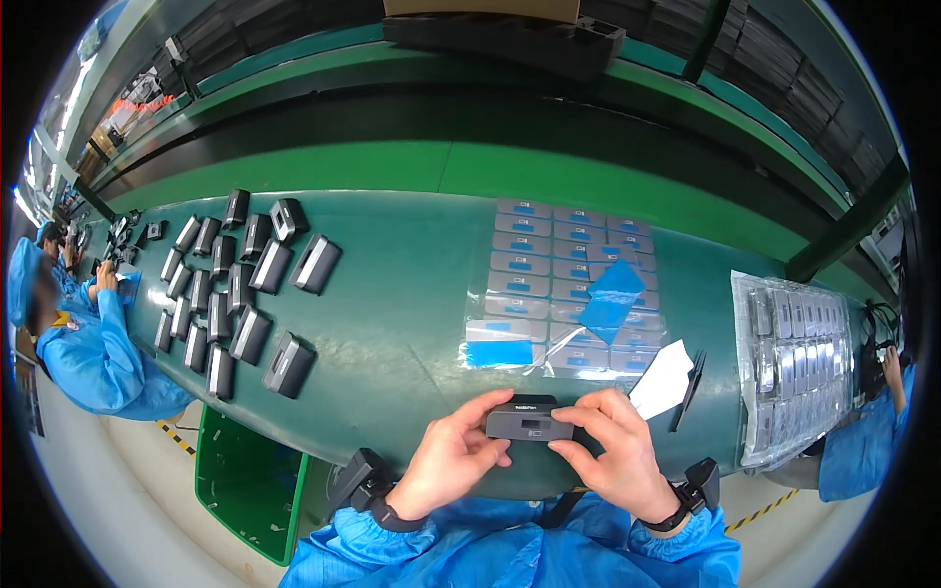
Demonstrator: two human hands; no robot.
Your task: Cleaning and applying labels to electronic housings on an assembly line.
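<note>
Between my two hands, just over the near edge of the green table, is a small black rectangular device [502, 423] with a grey front panel and a dark slot in it. My left hand [449, 457] is closed on its left end, thumb below and fingers behind. My right hand [621, 457] pinches the right end, with fingertips at the top edge and the thumb beneath. Beyond my right hand lie a white piece of paper [663, 382] and black tweezers [689, 394]. Farther up is a clear sheet of grey panels [520, 265] in columns, with loose blue film [614, 300] on top.
Several black devices [270, 267] stand in loose rows on the table's left side. A clear tray of parts [796, 343] sits at the right. Below the left edge is a green bin [250, 480]. Co-workers in blue [93, 353] sit at both sides. A green ledge [392, 167] runs behind.
</note>
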